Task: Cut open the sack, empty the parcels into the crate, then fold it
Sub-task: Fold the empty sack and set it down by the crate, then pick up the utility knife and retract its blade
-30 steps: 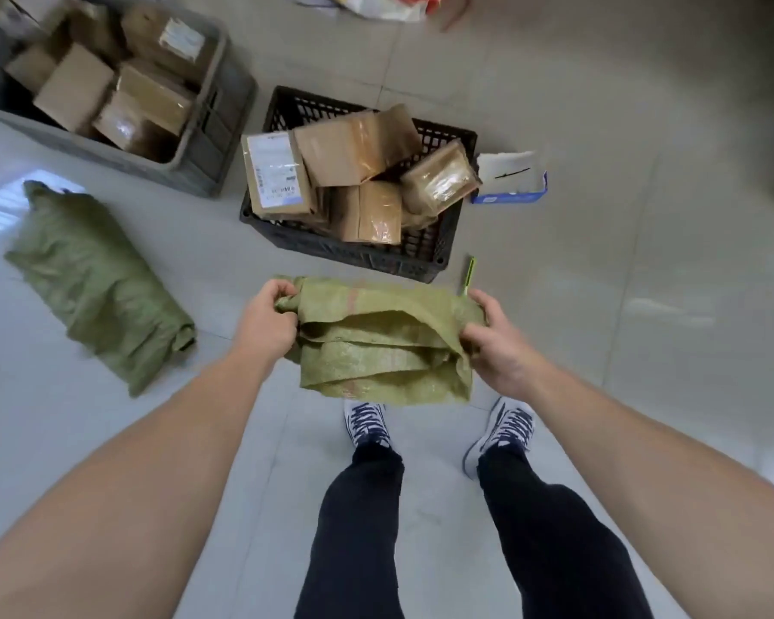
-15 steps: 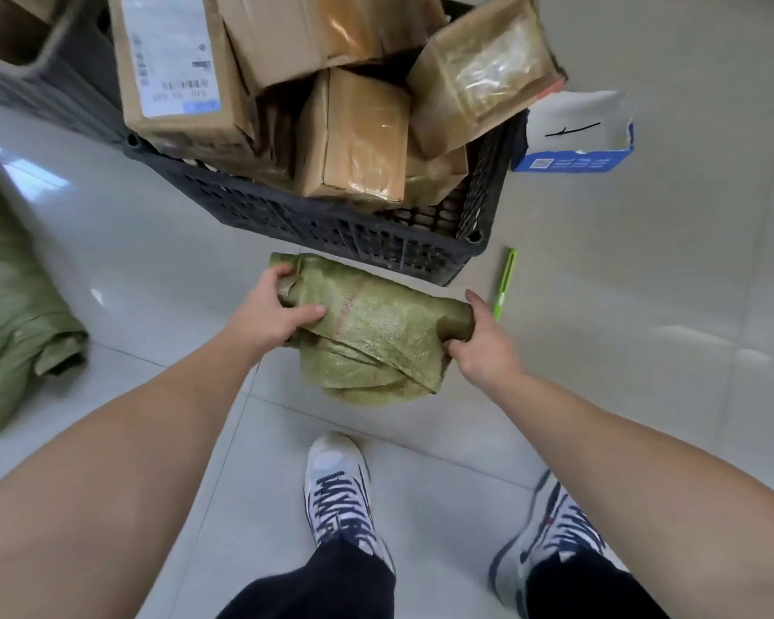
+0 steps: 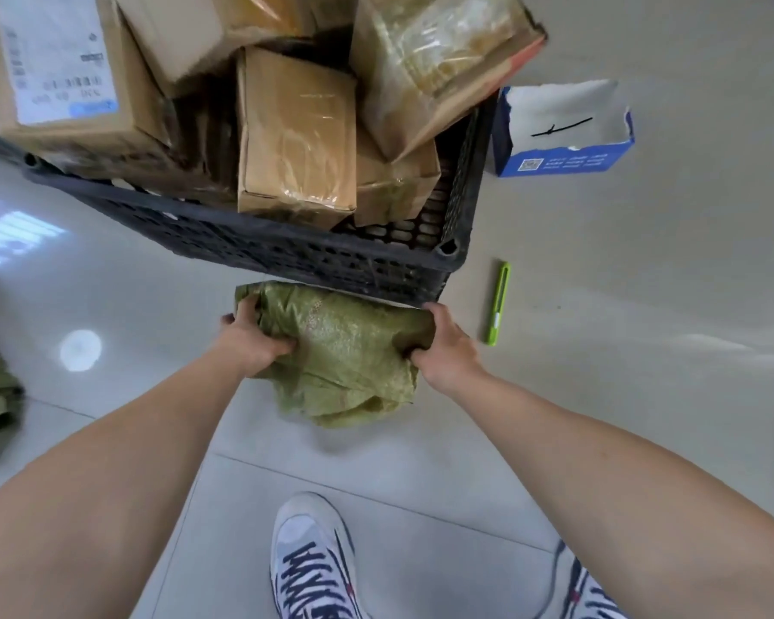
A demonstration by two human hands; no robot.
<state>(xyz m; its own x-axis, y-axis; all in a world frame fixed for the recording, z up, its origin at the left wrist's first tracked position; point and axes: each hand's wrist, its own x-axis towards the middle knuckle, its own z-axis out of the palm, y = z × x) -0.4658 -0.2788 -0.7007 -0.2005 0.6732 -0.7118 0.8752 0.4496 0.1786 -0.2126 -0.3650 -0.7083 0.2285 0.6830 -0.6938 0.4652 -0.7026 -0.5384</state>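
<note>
Sack [image 3: 345, 350] lowered beside crate [image 3: 313, 252], parcels [image 3: 296, 131] heaped inside

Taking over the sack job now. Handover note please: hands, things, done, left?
The left hand grips the left end of the folded green sack; the right hand grips its right end.
The sack is beside the near wall of the black crate.
The parcels fill the crate.
A green cutter lies on the floor, right of the crate.
Done: emptying, most folding.
Left: set the sack down.
</note>
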